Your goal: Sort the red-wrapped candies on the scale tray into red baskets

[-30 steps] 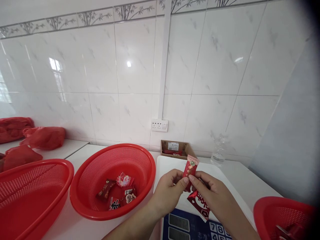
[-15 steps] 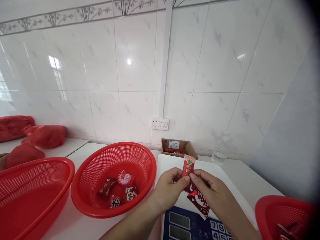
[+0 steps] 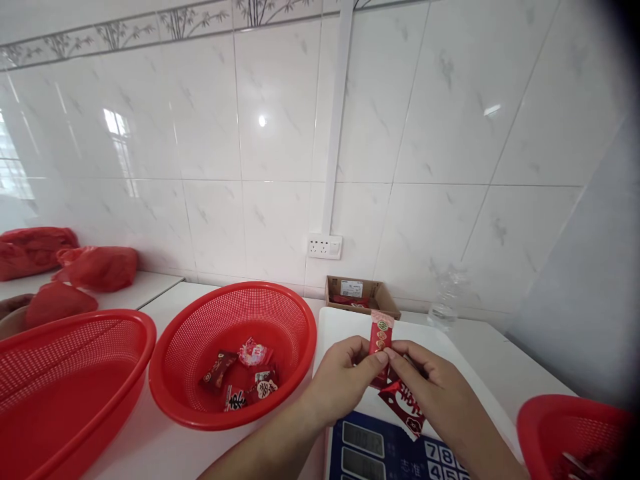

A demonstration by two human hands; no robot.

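Both my hands meet over a white weighing scale with a blue keypad panel. My left hand pinches a red wrapped candy bar with a pink crimped end pointing up. My right hand touches the same bar with its thumb, fingers curled. A second, dark red candy packet with white lettering hangs below the right fingers, and its upper part is hidden by them. Left of my hands, a red perforated basket holds several wrapped candies.
Another red basket stands at left, and a third with packets at right. Behind the scale are a cardboard box and a clear plastic bottle. Red bags lie far left, beside what looks like another person's hand.
The view has shifted slightly, so things appear a little further right. What looks like another person's hand has appeared at the far left edge. My hands keep their grip on the candies.
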